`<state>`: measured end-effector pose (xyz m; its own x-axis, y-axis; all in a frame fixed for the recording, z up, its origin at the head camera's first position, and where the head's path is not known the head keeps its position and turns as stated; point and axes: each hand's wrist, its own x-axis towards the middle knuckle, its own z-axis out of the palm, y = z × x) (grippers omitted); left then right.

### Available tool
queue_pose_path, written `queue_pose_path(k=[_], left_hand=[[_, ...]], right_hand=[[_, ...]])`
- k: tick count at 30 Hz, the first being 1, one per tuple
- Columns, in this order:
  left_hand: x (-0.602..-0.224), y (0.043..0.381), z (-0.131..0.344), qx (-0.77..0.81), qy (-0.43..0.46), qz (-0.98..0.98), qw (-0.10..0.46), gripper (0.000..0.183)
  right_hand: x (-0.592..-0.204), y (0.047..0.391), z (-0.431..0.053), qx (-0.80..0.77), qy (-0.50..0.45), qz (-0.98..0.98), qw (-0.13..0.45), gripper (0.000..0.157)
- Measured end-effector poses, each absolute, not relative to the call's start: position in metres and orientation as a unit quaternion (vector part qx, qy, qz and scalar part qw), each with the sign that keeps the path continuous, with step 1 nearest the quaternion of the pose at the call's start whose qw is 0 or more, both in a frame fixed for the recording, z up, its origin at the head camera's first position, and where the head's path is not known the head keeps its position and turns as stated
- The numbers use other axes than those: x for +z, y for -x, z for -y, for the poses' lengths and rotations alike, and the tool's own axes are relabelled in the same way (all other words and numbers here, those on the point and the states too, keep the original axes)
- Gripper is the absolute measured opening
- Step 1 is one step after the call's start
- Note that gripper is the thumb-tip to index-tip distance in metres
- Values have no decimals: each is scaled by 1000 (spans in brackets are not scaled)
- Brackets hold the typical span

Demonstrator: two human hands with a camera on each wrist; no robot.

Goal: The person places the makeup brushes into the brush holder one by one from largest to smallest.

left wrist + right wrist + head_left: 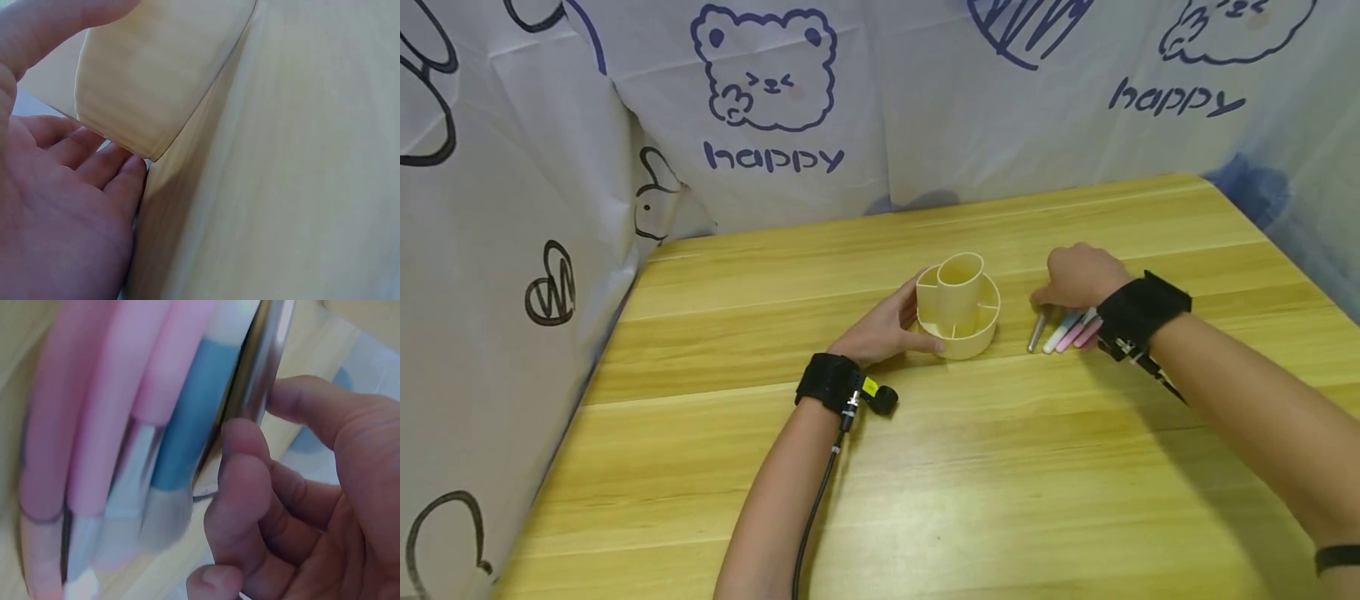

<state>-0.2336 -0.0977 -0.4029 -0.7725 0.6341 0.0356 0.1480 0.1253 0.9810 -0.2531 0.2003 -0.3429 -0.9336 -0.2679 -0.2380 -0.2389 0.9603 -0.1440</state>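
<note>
A cream round organizer cup [966, 346] with a taller slant-topped tube in its middle stands upright on the table. My left hand [880, 333] holds its left side, thumb at the front and fingers behind; in the left wrist view the thumb lies over the cup wall [144, 75]. Farther right, my right hand [1084, 277] pinches a slim metallic brown rod [261, 369] between thumb and fingers. Beside the rod lie a blue-and-white makeup brush [199, 400] and several pink makeup brushes [103, 425]. The far end of the rod is hidden behind the fingers.
The wood-grain table [910, 483] carries all these things. A white cloth [925, 100] with blue drawings hangs behind its back edge and along the left side. Black wrist straps with cables [831, 467] are on both arms.
</note>
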Motion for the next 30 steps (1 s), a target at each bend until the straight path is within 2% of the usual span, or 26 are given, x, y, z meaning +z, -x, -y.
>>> queue_pose_path(k=[6, 14, 24, 30], left_hand=[[-398, 231, 97, 606, -271, -719, 204, 105], [-383, 221, 99, 606, -269, -719, 209, 102], [-382, 219, 98, 600, -263, -726, 209, 102], [-383, 219, 98, 597, -266, -727, 209, 97]], right_hand=[[-347, 253, -200, -108, 107, -983, 104, 37], [-350, 253, -199, -169, 73, -973, 137, 35], [-358, 251, -208, -240, 48, -967, 67, 47], [-364, 244, -212, -309, 45, -949, 39, 40]])
